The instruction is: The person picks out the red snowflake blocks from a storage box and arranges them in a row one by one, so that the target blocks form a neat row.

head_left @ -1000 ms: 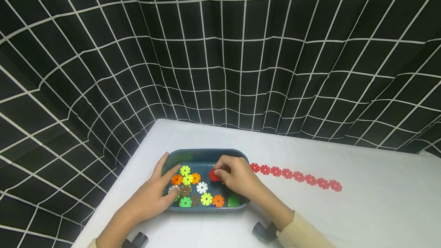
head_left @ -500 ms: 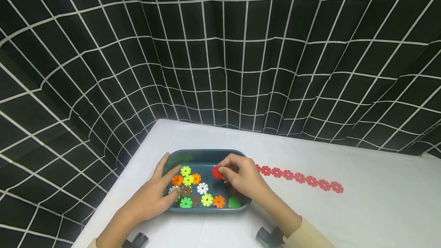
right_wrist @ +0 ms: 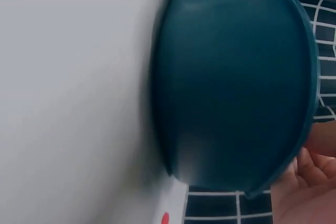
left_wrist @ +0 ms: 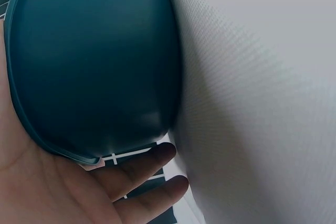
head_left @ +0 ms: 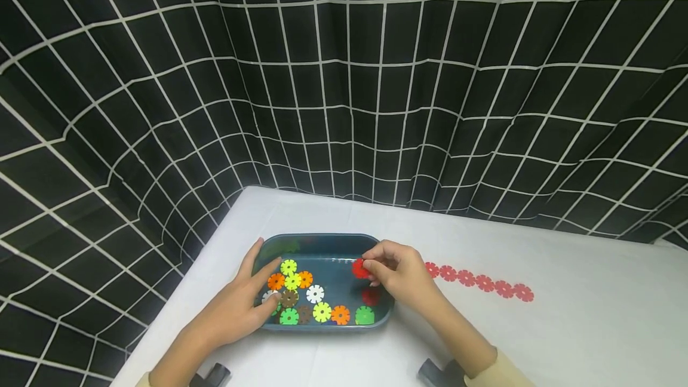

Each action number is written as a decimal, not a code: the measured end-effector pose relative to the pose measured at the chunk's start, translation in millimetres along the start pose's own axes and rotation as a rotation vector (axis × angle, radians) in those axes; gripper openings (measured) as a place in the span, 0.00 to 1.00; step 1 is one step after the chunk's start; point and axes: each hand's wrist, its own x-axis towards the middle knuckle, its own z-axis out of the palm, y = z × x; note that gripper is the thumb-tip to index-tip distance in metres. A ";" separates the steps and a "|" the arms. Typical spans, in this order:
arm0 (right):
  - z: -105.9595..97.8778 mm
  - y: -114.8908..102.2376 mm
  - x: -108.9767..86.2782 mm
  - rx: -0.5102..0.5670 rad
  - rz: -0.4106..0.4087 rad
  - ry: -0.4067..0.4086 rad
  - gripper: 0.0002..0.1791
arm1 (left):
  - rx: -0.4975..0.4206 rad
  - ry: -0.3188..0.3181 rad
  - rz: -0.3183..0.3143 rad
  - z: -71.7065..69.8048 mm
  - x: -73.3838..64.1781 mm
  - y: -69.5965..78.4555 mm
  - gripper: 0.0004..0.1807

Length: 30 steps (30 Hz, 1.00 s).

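My right hand [head_left: 405,273] pinches a red interlocking disc [head_left: 360,268] between thumb and fingertips, over the right end of the dark teal tray [head_left: 317,328]. My left hand [head_left: 233,306] rests across the tray's left rim with its fingers spread. Its thumb and one finger reach inside, while other fingers lie outside the wall, as the left wrist view shows. Inside the tray are notched discs, among them a white disc [head_left: 315,294], a yellow disc [head_left: 322,312], an orange disc [head_left: 341,315], a green disc [head_left: 364,315] and another red disc [head_left: 371,297].
A row of several red discs [head_left: 485,282] runs to the right of the tray on the white tablecloth [head_left: 591,315]. A black curtain with a white grid [head_left: 355,88] hangs behind the table and along its left side.
My right hand has moved right, carrying the red disc from mid-tray toward the tray's right end. Another red disc beneath it has come into sight. My left hand stays on the rim.
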 end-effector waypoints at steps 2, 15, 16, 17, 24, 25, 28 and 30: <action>-4.9 1.2 -1.5 0.012 -0.001 0.000 0.06 | -0.001 0.001 0.002 0.0 0.0 0.2 0.33; -42.4 3.9 -15.7 -0.015 0.053 0.058 0.05 | 0.006 -0.005 -0.004 -0.1 0.3 0.9 0.34; -46.1 4.5 -17.2 -0.030 0.060 0.068 0.05 | 0.006 -0.005 -0.005 0.0 0.2 0.7 0.34; -49.9 5.5 -18.7 -0.045 0.066 0.079 0.05 | 0.006 -0.006 -0.006 0.2 0.2 0.7 0.34; -77.0 15.2 -31.8 -0.153 0.112 0.138 0.06 | 0.009 -0.004 -0.007 0.8 -0.3 0.8 0.34; -80.8 16.8 -33.8 -0.161 0.115 0.143 0.06 | 0.009 -0.001 -0.004 0.7 -0.2 0.8 0.33; -91.4 21.1 -39.8 -0.181 0.120 0.162 0.07 | 0.011 0.006 0.005 0.5 0.0 0.8 0.33; -97.8 24.1 -43.3 -0.186 0.123 0.170 0.07 | 0.009 0.008 0.009 0.4 0.1 0.8 0.33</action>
